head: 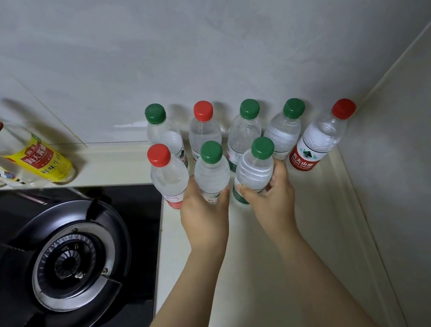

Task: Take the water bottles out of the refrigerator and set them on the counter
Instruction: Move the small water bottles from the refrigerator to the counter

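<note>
Several clear water bottles with green or red caps stand on the pale counter against the tiled wall. My left hand is wrapped around a green-capped bottle in the front row. My right hand grips another green-capped bottle just to its right. A red-capped bottle stands at the front left, touching the stove's edge. Behind them runs a row of bottles, ending with a red-capped bottle in the corner. The refrigerator is out of view.
A black gas stove with a round burner fills the left side. Sauce bottles, one with a yellow label, stand behind the stove by the wall. The side wall closes the counter on the right.
</note>
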A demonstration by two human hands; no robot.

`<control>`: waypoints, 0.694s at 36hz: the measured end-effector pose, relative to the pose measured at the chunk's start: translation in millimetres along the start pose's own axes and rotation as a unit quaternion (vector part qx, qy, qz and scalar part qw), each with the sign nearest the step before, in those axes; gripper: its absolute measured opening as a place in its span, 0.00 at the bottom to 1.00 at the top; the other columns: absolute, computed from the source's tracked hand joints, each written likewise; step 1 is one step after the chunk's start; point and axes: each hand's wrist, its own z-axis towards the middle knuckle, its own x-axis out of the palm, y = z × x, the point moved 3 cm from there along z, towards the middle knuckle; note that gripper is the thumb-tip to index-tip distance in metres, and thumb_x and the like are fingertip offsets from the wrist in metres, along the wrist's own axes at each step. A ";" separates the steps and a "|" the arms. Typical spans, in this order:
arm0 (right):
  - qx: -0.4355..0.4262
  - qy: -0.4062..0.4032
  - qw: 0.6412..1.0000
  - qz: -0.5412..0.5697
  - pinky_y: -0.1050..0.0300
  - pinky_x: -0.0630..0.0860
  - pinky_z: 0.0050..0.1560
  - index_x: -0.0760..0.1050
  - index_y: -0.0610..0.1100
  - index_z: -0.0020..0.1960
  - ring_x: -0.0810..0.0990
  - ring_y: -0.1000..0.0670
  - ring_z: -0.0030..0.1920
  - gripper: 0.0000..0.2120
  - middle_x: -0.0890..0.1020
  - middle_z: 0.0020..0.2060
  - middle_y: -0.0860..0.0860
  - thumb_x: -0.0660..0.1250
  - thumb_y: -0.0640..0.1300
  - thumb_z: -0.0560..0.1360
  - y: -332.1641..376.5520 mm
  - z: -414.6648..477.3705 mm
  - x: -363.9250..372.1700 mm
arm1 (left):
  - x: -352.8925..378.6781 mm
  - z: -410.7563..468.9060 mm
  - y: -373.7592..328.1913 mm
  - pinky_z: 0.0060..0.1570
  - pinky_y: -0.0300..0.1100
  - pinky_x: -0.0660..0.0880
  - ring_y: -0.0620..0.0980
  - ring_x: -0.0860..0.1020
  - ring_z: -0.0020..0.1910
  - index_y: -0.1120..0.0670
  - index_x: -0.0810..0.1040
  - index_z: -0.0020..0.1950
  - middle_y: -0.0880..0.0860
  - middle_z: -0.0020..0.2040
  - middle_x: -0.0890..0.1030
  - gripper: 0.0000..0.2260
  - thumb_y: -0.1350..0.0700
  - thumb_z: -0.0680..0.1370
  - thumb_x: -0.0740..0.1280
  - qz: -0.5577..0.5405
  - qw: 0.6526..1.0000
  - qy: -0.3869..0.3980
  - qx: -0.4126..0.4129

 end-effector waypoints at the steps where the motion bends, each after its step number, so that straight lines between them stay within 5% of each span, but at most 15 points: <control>1: 0.000 0.001 1.000 0.000 0.67 0.76 0.51 0.68 0.52 0.61 0.80 0.60 0.51 0.29 0.80 0.50 0.62 0.78 0.37 0.66 -0.1 -0.1 0.4 | -0.2 -0.2 -0.2 0.50 0.38 0.74 0.47 0.80 0.54 0.51 0.74 0.64 0.46 0.56 0.82 0.22 0.52 0.72 0.74 0.001 1.000 0.001 0.001; 10: 0.000 0.025 0.999 -0.044 0.56 0.78 0.55 0.68 0.47 0.65 0.80 0.52 0.54 0.32 0.81 0.55 0.54 0.78 0.41 0.66 1.8 2.4 -1.5 | -1.6 0.4 -2.0 0.51 0.39 0.74 0.49 0.79 0.55 0.52 0.74 0.64 0.47 0.57 0.82 0.22 0.52 0.72 0.74 0.014 1.000 0.016 0.006; 17: 0.011 0.024 0.996 -0.081 0.49 0.77 0.61 0.65 0.49 0.69 0.79 0.50 0.59 0.35 0.79 0.60 0.53 0.78 0.47 0.67 3.4 -0.9 -0.8 | -7.8 9.7 -4.4 0.42 0.39 0.68 0.55 0.79 0.47 0.58 0.75 0.56 0.54 0.49 0.82 0.16 0.52 0.73 0.73 0.097 0.993 0.064 -0.001; 25: 0.036 0.019 0.997 -0.065 0.56 0.77 0.59 0.66 0.49 0.68 0.80 0.51 0.57 0.34 0.80 0.58 0.53 0.78 0.45 0.67 7.4 -4.3 0.6 | -13.4 15.7 -13.3 0.39 0.41 0.66 0.56 0.77 0.44 0.60 0.76 0.52 0.57 0.47 0.81 0.17 0.48 0.74 0.72 0.215 0.972 0.096 -0.008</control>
